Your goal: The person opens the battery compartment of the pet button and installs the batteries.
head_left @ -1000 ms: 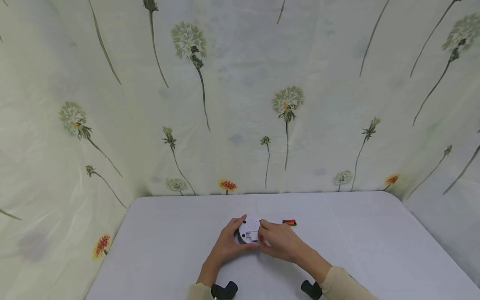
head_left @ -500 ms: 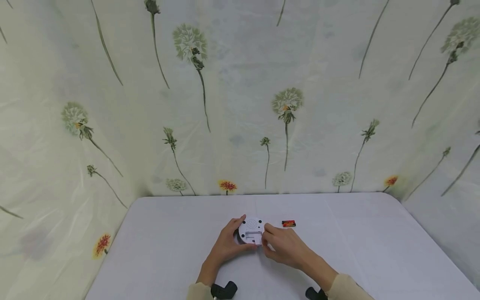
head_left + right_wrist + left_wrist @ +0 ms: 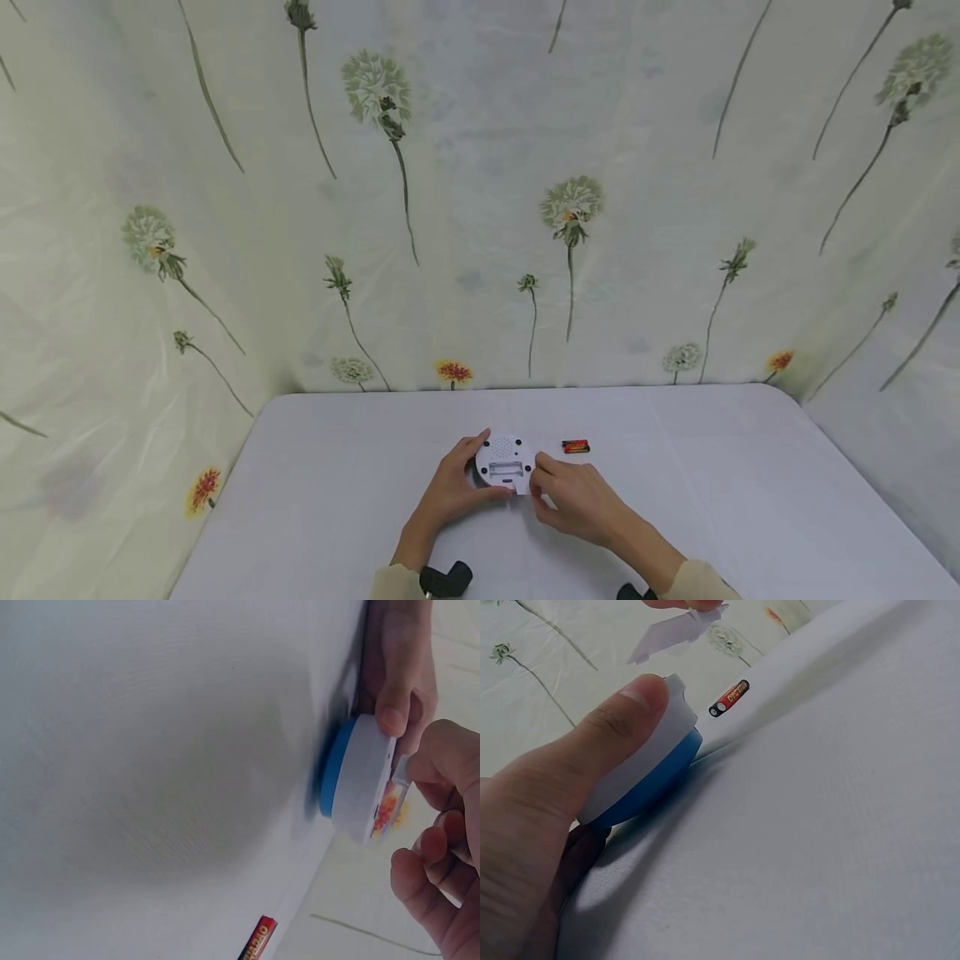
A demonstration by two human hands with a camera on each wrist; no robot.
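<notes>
A round device (image 3: 504,447) with a white back and a blue underside lies face down on the table. Speaker holes and dark feet dot its back, and its battery compartment (image 3: 506,469) is uncovered. My left hand (image 3: 455,482) grips the device's rim from the left, thumb on the near side, as the left wrist view also shows. Between thumb and fingers my right hand (image 3: 576,498) pinches a thin white battery cover (image 3: 676,634), held just above the device at its near right. Part of the cover is hidden by the fingers.
Red and black batteries (image 3: 576,447) lie side by side on the white-covered table (image 3: 675,483), behind the right hand. A flower-patterned curtain (image 3: 480,208) rises behind the table's far edge. Dark wrist mounts (image 3: 446,579) sit at the wrists.
My right hand has drawn the battery cover off the compartment, moving right and toward me, so the compartment now shows fully. The left hand keeps holding the device in place.
</notes>
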